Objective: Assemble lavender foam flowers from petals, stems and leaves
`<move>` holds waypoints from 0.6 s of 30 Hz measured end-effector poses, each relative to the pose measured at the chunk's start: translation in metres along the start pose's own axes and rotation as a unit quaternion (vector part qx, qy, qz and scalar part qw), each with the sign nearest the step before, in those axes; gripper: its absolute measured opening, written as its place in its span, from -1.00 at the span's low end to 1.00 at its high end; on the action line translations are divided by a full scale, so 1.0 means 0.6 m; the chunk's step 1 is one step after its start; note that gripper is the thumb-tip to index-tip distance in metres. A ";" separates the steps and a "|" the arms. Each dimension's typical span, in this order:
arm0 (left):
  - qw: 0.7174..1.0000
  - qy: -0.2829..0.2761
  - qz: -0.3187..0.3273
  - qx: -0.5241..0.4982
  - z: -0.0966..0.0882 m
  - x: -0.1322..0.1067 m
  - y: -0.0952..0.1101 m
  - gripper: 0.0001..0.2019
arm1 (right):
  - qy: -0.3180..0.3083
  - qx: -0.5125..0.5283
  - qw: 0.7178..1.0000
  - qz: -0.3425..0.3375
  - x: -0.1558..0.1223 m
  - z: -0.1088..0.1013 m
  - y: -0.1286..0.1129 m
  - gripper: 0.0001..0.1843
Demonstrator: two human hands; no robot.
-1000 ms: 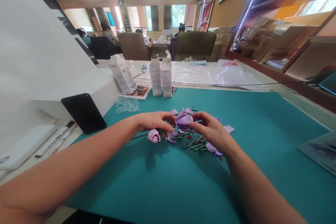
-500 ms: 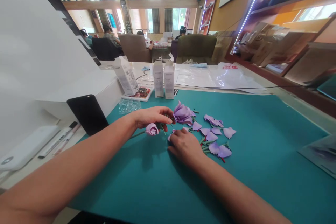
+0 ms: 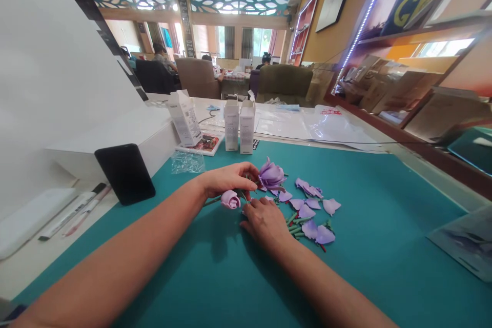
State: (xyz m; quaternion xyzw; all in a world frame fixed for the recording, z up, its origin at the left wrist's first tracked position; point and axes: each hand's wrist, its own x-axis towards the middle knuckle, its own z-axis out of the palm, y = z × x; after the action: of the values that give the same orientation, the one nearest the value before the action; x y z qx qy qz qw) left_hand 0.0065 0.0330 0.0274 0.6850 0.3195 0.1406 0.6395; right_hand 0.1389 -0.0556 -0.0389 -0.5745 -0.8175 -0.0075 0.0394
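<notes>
My left hand (image 3: 233, 178) is closed, thumb and fingers pinched around the green stem of an artificial flower. On the far side of its fingertips is the open purple bloom (image 3: 272, 174); below the palm a pale pink-purple rosebud (image 3: 230, 199) hangs on a green stem pointing left. My right hand (image 3: 267, 219) is just below, back upward, its fingers curled in close to the left fingertips by thin green parts. What those fingers grip is hidden. Beside it to the right lie loose purple petals (image 3: 306, 211) and several short green stems (image 3: 295, 230).
A teal mat (image 3: 376, 225) covers the table. To the left stand a black phone (image 3: 125, 174) and two pens (image 3: 73, 213). Behind are white boxes (image 3: 247, 127) and a crumpled clear wrapper (image 3: 188, 162). A clear packet (image 3: 465, 241) lies at right. People sit at far tables.
The view has tilted up slightly. My left hand has shifted a little right with the rosebud and bloom, and my right fingers have come closer to the left fingertips.
</notes>
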 end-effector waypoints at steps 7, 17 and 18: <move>1.000 0.012 0.011 -0.013 0.011 0.002 0.001 -0.70 | 0.019 -0.021 0.999 -0.022 0.012 0.016 0.000 -0.66; 0.999 0.022 0.033 0.015 -0.001 -0.003 -0.018 -0.66 | 0.075 0.330 0.941 0.017 -0.041 -0.044 0.051 -0.92; 0.999 0.024 0.035 0.018 -0.001 -0.004 -0.019 -0.66 | 0.088 0.397 0.913 0.037 -0.046 -0.052 0.059 -0.94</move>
State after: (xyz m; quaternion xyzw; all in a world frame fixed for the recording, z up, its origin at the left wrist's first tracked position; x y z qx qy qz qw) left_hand 0.0017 0.0318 0.0170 0.7038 0.3126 0.1734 0.6140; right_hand 0.1831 -0.0711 -0.0113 -0.5381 -0.7248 0.2683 0.3364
